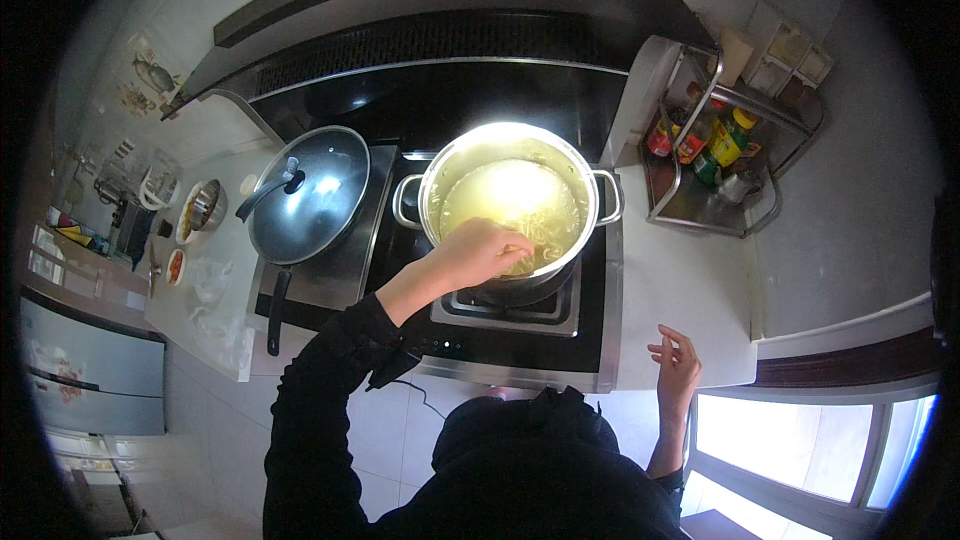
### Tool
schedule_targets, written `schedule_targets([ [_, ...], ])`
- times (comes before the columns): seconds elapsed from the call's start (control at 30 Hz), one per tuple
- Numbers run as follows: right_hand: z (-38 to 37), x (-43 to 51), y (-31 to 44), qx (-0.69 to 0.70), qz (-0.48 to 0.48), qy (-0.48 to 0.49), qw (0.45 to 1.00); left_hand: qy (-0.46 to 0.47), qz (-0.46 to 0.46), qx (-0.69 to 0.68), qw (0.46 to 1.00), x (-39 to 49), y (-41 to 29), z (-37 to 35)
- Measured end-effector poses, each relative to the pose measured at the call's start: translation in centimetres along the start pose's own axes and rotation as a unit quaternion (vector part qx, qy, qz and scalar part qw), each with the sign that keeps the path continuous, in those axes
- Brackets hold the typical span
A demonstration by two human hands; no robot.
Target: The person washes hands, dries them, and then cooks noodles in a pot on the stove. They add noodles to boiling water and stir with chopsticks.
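Over the near rim of a large two-handled steel pot point(424, 214), my left hand point(484, 251) reaches in from the left with its fingers drawn together. Whether anything sits between the fingertips cannot be made out. Pale noodles point(551, 236) lie in the bubbling, yellowish liquid point(472, 191) just past the fingers. Bright glare covers the middle of the liquid. The pot stands on the right burner of a black gas stove point(405, 281). My right hand point(677, 364) hangs by the front edge of the white counter point(690, 292), fingers loosely apart, holding nothing.
A lidded frying pan point(311, 210) rests on the stove's left side, its handle pointing towards me. Further left are a steel bowl point(204, 206), a small dish of red food point(175, 267) and plastic bags point(210, 281). A metal rack point(664, 202) holds bottles at right.
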State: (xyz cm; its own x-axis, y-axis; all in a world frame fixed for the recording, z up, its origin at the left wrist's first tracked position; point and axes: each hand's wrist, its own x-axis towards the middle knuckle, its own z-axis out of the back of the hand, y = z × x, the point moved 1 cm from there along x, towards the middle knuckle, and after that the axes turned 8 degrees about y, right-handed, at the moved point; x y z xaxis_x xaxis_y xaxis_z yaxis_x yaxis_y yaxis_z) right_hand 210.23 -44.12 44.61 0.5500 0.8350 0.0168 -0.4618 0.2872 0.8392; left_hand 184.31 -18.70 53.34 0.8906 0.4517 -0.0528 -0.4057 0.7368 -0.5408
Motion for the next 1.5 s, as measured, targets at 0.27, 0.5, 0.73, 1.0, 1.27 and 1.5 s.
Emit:
schedule_targets([
  [0.27,0.2,-0.8,-0.1,-0.004,-0.008,-0.003,1.000,-0.101,0.008,0.106,0.989,-2.1,0.8,1.5],
  [0.5,0.1,-1.2,-0.6,0.011,-0.011,0.000,1.000,-0.125,0.170,0.000,0.977,-3.8,1.6,6.0],
  [0.73,-0.5,-1.3,-4.0,0.254,-0.037,0.032,0.966,-0.270,0.080,-0.082,0.956,-1.6,7.3,9.4],
  [1.0,0.3,-1.2,-1.9,0.041,-0.043,0.068,0.996,-0.139,0.244,-0.134,0.950,5.1,13.3,5.6],
  [1.27,0.6,-2.5,-0.3,-0.018,-0.041,0.050,0.998,0.015,0.180,-0.282,0.942,6.5,10.0,4.0],
  [1.5,0.2,-0.9,-4.8,0.058,-0.023,0.024,0.998,0.067,0.128,-0.332,0.932,5.1,5.5,2.1],
])
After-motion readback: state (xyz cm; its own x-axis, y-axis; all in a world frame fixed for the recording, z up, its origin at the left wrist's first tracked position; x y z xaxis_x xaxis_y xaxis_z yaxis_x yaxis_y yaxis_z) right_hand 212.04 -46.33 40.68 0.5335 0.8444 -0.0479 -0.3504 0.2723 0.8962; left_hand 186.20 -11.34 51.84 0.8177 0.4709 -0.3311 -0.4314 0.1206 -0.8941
